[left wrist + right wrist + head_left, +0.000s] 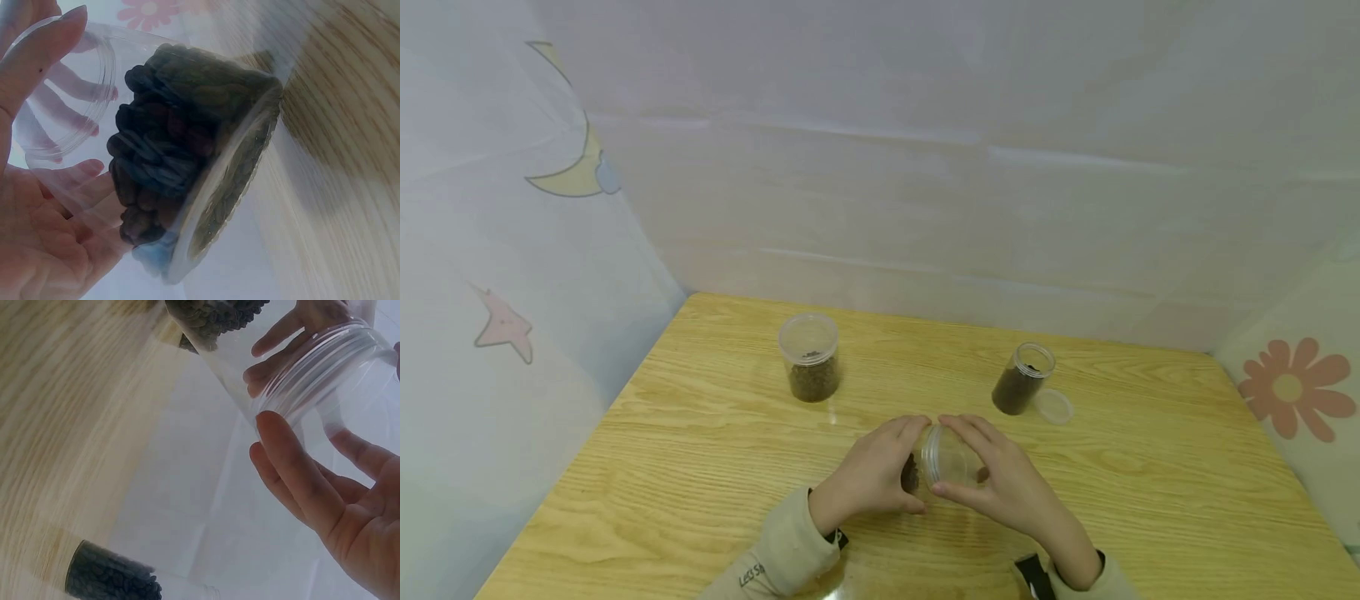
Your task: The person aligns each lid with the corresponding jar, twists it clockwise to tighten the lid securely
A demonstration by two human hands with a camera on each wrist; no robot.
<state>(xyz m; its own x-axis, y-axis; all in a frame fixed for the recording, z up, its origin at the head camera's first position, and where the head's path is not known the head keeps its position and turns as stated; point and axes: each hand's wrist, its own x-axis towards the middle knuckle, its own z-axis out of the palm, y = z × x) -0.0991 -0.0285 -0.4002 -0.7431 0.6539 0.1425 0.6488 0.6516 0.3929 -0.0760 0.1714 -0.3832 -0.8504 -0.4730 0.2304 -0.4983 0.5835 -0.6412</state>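
Note:
Both hands hold a clear plastic jar (169,131), tilted on its side low over the table. Dark, raisin-like pieces (156,144) fill its lower part. My left hand (874,468) grips the jar's body, the thumb in front and the fingers behind, seen through the plastic in the left wrist view. My right hand (1003,479) curves its fingers and thumb around the ridged, transparent mouth end (319,372), which points right. I cannot tell whether a clear lid sits on that end.
A wide clear jar (812,367) with dark contents stands at the back left. At the back right is a slimmer jar (1018,385) of dark beans, and beside it on the wooden table (700,433) lies a clear round lid (1055,407). Pale patterned cloth (880,183) hangs behind.

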